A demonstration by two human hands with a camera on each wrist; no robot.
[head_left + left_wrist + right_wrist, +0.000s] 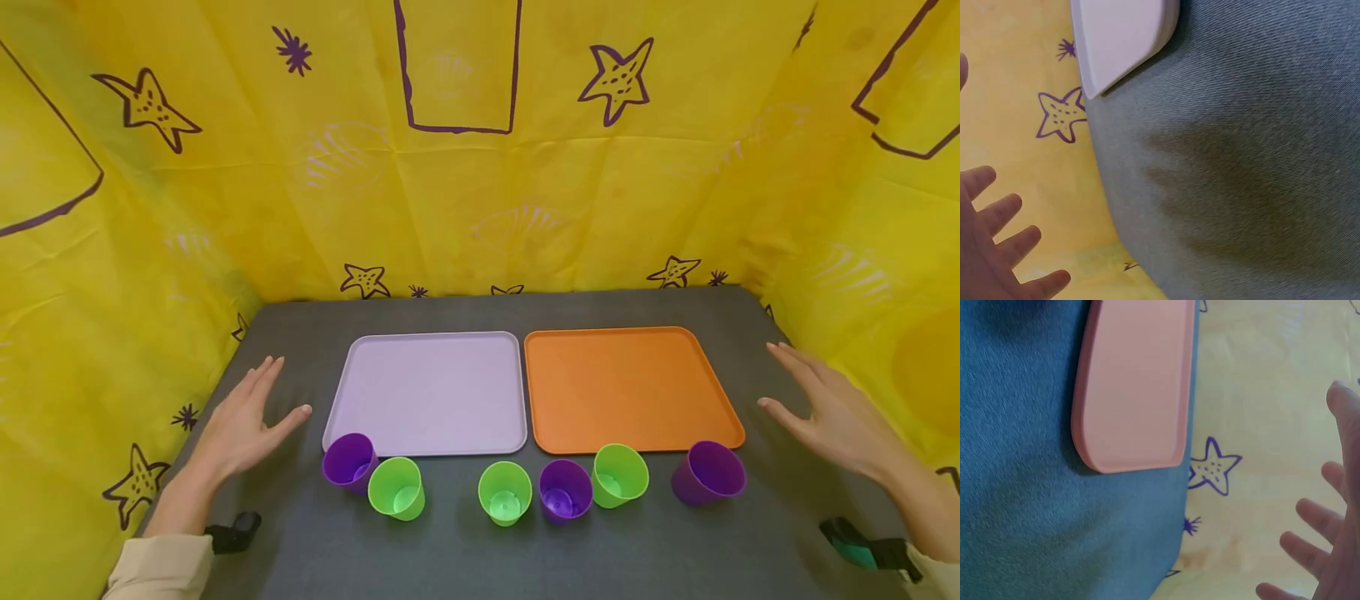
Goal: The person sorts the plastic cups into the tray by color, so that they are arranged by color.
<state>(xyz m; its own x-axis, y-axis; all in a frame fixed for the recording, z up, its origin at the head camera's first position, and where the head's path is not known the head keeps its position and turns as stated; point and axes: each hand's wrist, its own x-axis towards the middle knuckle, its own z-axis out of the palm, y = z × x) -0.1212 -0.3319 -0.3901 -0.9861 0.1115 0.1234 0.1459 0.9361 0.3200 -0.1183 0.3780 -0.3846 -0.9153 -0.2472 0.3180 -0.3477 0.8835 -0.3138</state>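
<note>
My left hand (pixel 242 429) hovers left of a pale lilac tray (pixel 431 392), fingers extended and thumb spread, holding nothing. On the other side my right hand (pixel 840 417) is held the same way, to the right of an orange tray (pixel 630 387). Along the trays' near edges stand several cups. From the left come a purple cup (pixel 349 461), a green cup (pixel 397 490), another green cup (pixel 505 493), a purple cup (pixel 566 492), a green cup (pixel 619 476) and a purple cup (pixel 708 473). Both wrist views show spread fingers apart from everything.
The trays lie side by side on a dark grey table (pixel 450 558). Yellow cloth (pixel 465 192) printed with starfish hangs behind the table and on both sides. A black strap (pixel 234 533) is on the left wrist, and a similar strap (pixel 870 550) on the right.
</note>
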